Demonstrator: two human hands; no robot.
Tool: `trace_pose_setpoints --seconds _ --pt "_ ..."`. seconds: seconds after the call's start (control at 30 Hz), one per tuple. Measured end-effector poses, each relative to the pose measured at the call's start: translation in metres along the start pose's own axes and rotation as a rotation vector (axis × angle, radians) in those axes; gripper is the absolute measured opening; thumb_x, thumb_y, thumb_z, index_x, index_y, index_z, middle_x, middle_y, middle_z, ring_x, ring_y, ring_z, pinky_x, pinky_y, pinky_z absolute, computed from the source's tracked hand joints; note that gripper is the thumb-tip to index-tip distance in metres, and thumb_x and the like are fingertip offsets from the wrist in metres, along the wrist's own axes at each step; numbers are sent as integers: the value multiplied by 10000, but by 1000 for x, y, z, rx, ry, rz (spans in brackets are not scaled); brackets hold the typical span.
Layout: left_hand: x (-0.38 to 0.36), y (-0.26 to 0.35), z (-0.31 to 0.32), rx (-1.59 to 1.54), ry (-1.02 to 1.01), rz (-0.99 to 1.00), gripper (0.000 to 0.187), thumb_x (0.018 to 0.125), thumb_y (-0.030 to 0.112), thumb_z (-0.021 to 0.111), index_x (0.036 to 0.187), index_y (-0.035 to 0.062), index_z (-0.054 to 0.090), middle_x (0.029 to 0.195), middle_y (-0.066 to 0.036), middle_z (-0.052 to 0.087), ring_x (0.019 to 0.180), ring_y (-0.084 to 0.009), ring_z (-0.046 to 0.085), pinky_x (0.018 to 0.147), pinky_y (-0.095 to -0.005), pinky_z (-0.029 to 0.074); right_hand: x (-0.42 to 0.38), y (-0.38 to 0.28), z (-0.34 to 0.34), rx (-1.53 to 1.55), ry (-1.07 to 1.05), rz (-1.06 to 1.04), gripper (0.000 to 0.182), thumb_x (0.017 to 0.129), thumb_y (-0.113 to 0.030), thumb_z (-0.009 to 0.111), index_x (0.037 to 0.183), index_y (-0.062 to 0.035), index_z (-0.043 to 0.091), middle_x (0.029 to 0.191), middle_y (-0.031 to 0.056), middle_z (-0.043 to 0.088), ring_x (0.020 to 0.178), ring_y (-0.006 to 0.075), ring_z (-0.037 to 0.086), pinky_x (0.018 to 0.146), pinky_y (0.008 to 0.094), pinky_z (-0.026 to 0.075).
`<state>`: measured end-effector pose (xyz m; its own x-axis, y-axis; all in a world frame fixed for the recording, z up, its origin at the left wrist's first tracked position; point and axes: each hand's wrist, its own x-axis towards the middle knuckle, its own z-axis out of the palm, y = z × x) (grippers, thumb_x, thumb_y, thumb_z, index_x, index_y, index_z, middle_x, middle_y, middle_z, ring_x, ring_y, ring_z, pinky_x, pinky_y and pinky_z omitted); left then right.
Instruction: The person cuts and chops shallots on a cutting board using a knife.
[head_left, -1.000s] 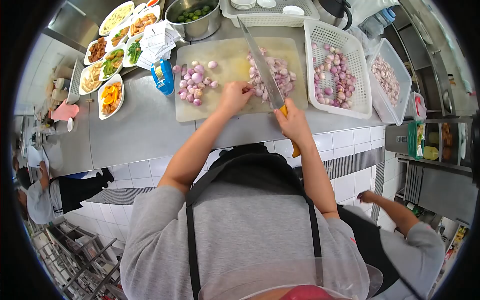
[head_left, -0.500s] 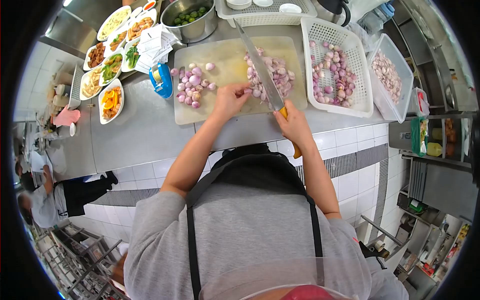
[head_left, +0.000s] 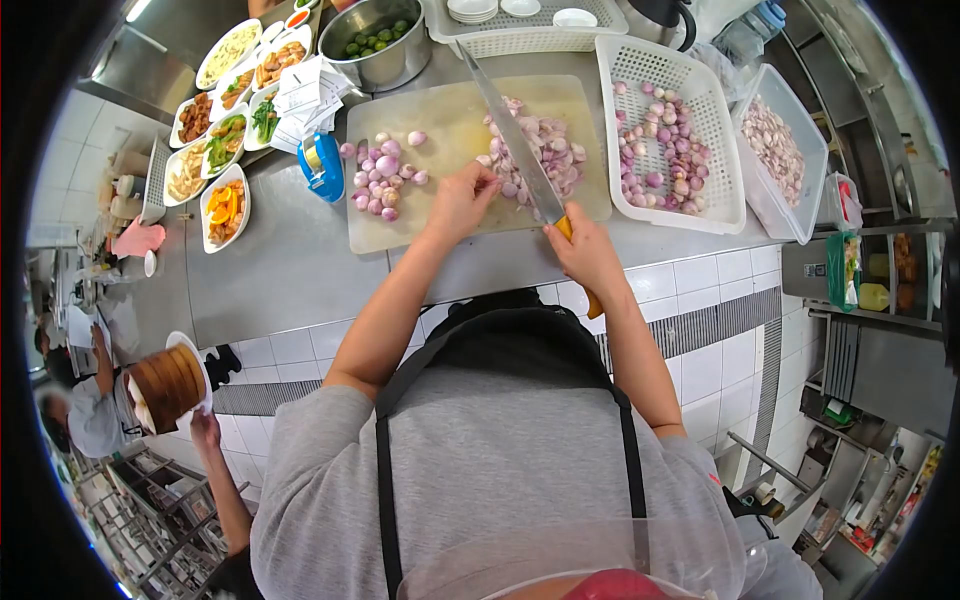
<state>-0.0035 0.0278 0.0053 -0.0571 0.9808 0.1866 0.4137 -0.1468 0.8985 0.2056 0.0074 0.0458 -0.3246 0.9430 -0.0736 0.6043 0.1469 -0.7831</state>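
My right hand [head_left: 588, 250] is wrapped round the yellow handle of a large knife [head_left: 520, 140], whose long blade slants away over the sliced shallots [head_left: 548, 155]. My left hand [head_left: 462, 203] rests low over the cutting board [head_left: 440, 110], just left of the slices, with fingertips pinched together. What the fingers hold, if anything, is hidden. Left of that hand lies a loose group of whole peeled shallots [head_left: 388, 168] on the board.
A perforated white basket [head_left: 735, 190] of shallots and a clear tub [head_left: 800, 205] of sliced ones stand right. Filled dishes [head_left: 225, 208], a blue tape dispenser [head_left: 322, 170] and a pot of green limes [head_left: 385, 60] stand left. Behind, another person's arm [head_left: 230, 500] carries bamboo steamers [head_left: 165, 390].
Another person's arm with stacked bamboo steamers on a plate has come into view at the lower left. The fingers of my left hand have drawn in slightly; the knife has barely moved.
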Motion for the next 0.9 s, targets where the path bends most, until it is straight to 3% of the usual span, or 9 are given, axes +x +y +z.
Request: trace_pose_setpoints --seconds 0.17,0.37,0.43,0.53,0.6,0.67,0.73,0.87,0.9 --pt "-3 3 -1 66 14 125 128 784 83 633 890 11 632 742 -108 661 645 -141 619 594 -273 492 -2 0 -1 2 -11 -1 237 836 -183 571 867 -9 414 563 128 523 418 233 529 423 345 415" --pt "-4 -3 -5 38 36 -218 201 749 204 694 718 9 653 573 -103 607 467 -183 553 480 -283 452 -3 -4 -1 5 -26 0 237 838 -184 567 876 -11 410 574 139 532 435 251 544 433 352 421" --pt "0 -1 -14 428 98 -29 280 726 288 713 709 14 654 514 -106 568 402 -205 511 433 -301 421 -3 -4 0 11 -32 -1 236 838 -183 566 878 -11 409 576 142 534 438 254 547 436 355 423" --pt "9 9 -18 541 152 -105 322 718 324 715 697 10 647 543 -127 573 422 -202 515 443 -303 417 -3 -5 0 22 -36 1 241 840 -186 566 865 -12 401 567 133 528 430 250 540 424 351 420" --pt "20 11 -11 418 131 -103 295 725 296 711 715 7 651 555 -119 581 445 -194 528 458 -297 424 -5 -8 -3 98 -55 76 268 820 -201 572 924 -2 424 677 259 553 680 462 528 580 479 400" --pt "28 14 -2 294 112 -98 269 731 268 708 734 4 655 567 -110 590 468 -185 541 473 -292 431 -7 -17 -10 99 -50 99 266 824 -202 571 915 -4 418 676 258 552 674 460 528 574 474 400" --pt "33 18 5 -86 37 -147 224 743 205 694 832 2 668 608 -90 620 519 -164 565 512 -273 444 -9 -21 -16 100 -37 126 265 828 -202 570 906 -5 412 676 256 551 668 458 528 567 468 401" --pt "31 23 3 -25 -39 -131 196 774 137 653 926 16 667 704 -85 653 601 -128 587 565 -251 459 -11 -18 -23 127 35 139 257 831 -201 570 888 -12 405 668 247 551 650 449 530 544 455 402" --pt "28 21 1 9 -31 12 204 792 114 634 969 16 657 798 -68 658 677 -99 587 621 -226 466 -12 -16 -23 120 56 125 253 830 -197 571 886 -14 405 663 243 552 645 445 532 538 454 401"
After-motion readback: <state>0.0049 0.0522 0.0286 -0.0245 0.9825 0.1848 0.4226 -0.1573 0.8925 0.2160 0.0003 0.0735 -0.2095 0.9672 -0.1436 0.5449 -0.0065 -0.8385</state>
